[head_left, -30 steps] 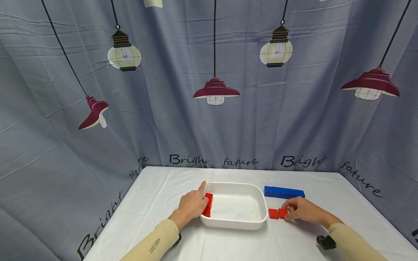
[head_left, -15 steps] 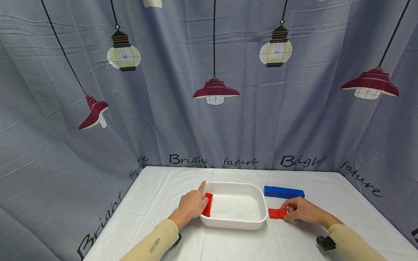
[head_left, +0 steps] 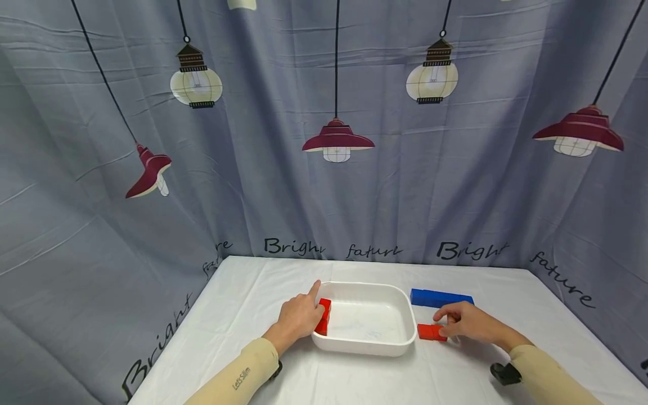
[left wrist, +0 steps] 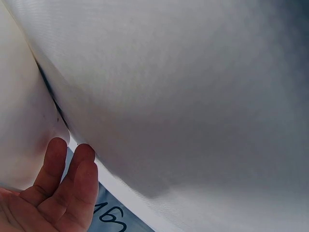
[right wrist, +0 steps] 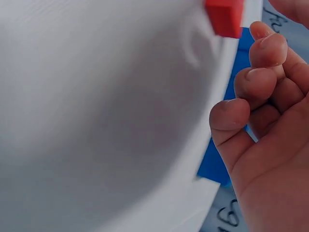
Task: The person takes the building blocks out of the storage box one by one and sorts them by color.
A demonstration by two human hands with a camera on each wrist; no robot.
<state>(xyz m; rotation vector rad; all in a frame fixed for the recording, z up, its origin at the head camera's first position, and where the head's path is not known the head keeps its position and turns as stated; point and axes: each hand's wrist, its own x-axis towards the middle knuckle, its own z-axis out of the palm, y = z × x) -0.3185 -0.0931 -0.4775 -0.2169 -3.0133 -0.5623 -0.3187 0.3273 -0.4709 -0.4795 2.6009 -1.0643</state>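
In the head view, a white rectangular tray (head_left: 362, 347) stands on the table. My left hand (head_left: 297, 318) holds its left wall, thumb over the rim and index finger stretched along it. Inside, against that wall, lie red blocks (head_left: 324, 308), partly behind the thumb. Two red blocks (head_left: 432, 332) lie end to end on the cloth just right of the tray. My right hand (head_left: 471, 322) hovers at their right end, thumb and index finger apart. In the right wrist view a red block (right wrist: 225, 17) sits beyond the loosely bent fingers (right wrist: 230, 115), which hold nothing.
Behind the right hand a long blue bar (head_left: 440, 298) lies on the table, right of the tray's far corner. White cloth (head_left: 273, 275) covers the table. A grey-blue curtain (head_left: 253, 185) with printed lamps hangs behind it.
The two red blocks outside the tray had a small gap and now touch. My right thumb and index finger have spread off the right block. The left hand stays on the tray.
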